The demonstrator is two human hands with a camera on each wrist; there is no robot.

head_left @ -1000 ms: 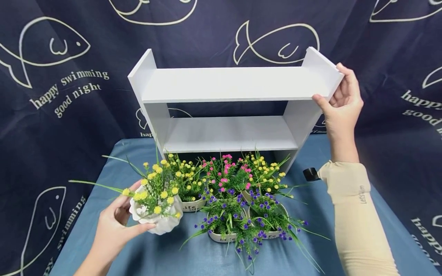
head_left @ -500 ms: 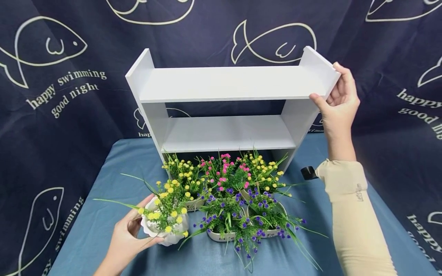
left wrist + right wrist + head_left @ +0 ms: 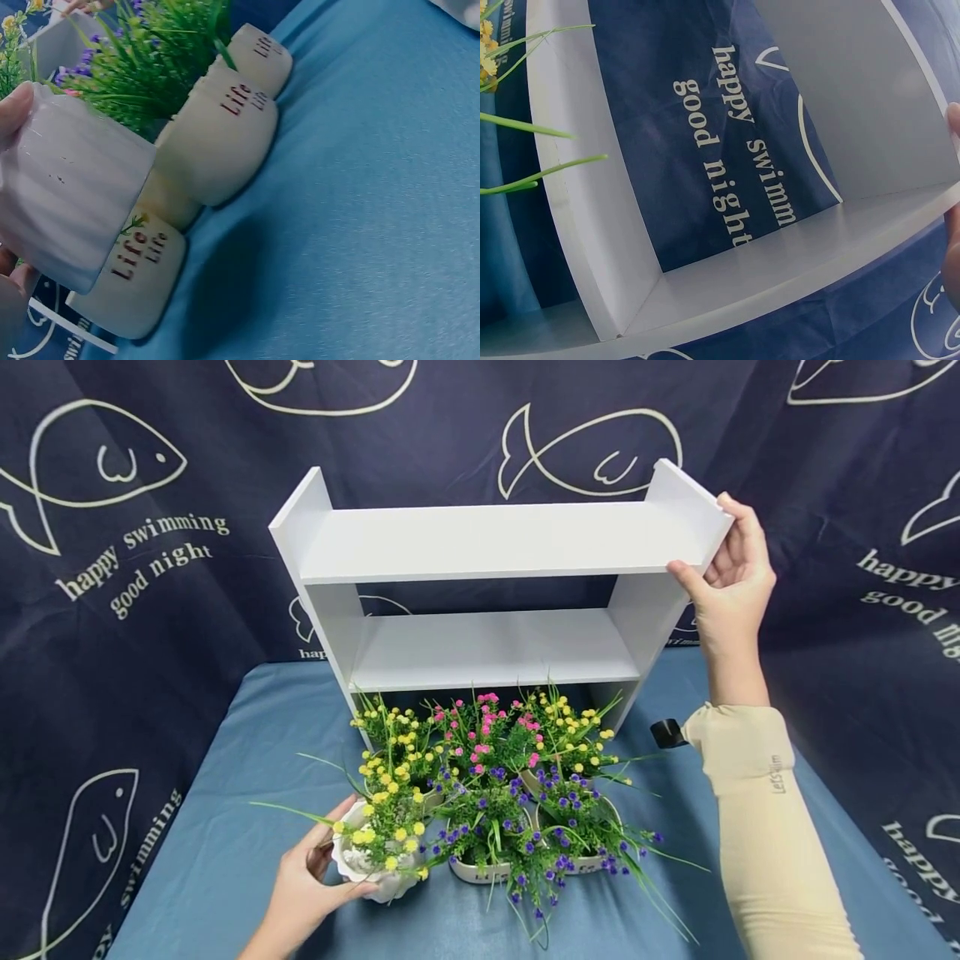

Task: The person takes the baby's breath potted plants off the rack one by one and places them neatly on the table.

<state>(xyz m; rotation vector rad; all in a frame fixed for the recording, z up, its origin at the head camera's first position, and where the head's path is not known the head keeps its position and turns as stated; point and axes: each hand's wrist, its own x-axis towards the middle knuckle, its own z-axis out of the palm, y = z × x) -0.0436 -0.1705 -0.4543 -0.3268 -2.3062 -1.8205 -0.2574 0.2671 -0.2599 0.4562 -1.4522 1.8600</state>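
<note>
My left hand point(image 3: 302, 887) holds a white scalloped flower pot point(image 3: 388, 888) of yellow artificial flowers, thumb in front and fingers round its far side. In the left wrist view the white pot point(image 3: 71, 187) is tilted and overlaps a cream pot point(image 3: 127, 277) lettered "Life"; a dark shadow lies on the cloth nearby. At the upper right, my right hand point(image 3: 738, 581) grips the right side panel of a white shelf point(image 3: 480, 539), thumb at the top board's front edge. The right wrist view shows the shelf's inner panel point(image 3: 870, 97) and only parts of the fingers.
Several cream pots stand close together before the shelf, with pink flowers point(image 3: 486, 727), yellow flowers point(image 3: 573, 739) and purple flowers point(image 3: 487, 827). Long grass blades stick out sideways. Blue cloth point(image 3: 217, 793) covers the table; a dark fish-print curtain point(image 3: 420, 452) hangs behind.
My left hand has carried the white pot to the right and nearer the front, up against the purple-flowered pots in the head view. The right hand keeps its grip on the shelf.
</note>
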